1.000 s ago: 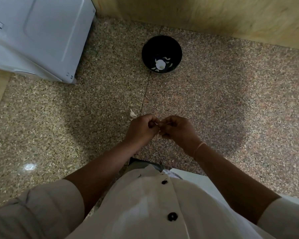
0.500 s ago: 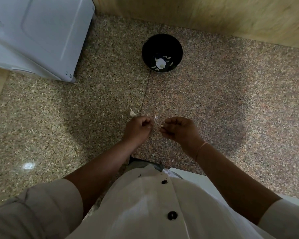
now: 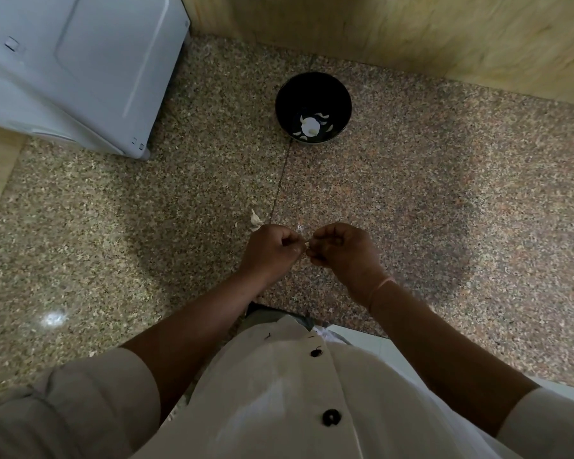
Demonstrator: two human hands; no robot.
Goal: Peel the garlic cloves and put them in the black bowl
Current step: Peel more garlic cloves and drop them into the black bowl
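Left hand [image 3: 272, 250] is curled into a loose fist, thumb and forefinger pinched together at its right edge on a small pale garlic clove [image 3: 307, 244]. Only a sliver of the clove shows, in the narrow gap where the two hands meet. Right hand [image 3: 345, 253] mirrors the left: its fingers are curled inward and their tips nip the same clove from the other side. A thin orange thread band [image 3: 380, 288] circles the right wrist. Both hands are held above the speckled brown granite surface [image 3: 444, 226], close in front of the person's white button-front shirt [image 3: 279, 392].

At the far left a white plastic appliance casing [image 3: 80, 67] stands on the granite. A pale scrap of garlic skin [image 3: 255, 218] lies on the surface just beyond the left hand's knuckles. Farther out, well apart from both hands and roughly in line with the gap between them, sits the round black bowl [image 3: 289, 94], with several white peeled cloves [image 3: 309, 125] lying in its bottom. Behind the bowl and running off to the right is a light wooden panel wall [image 3: 411, 34].
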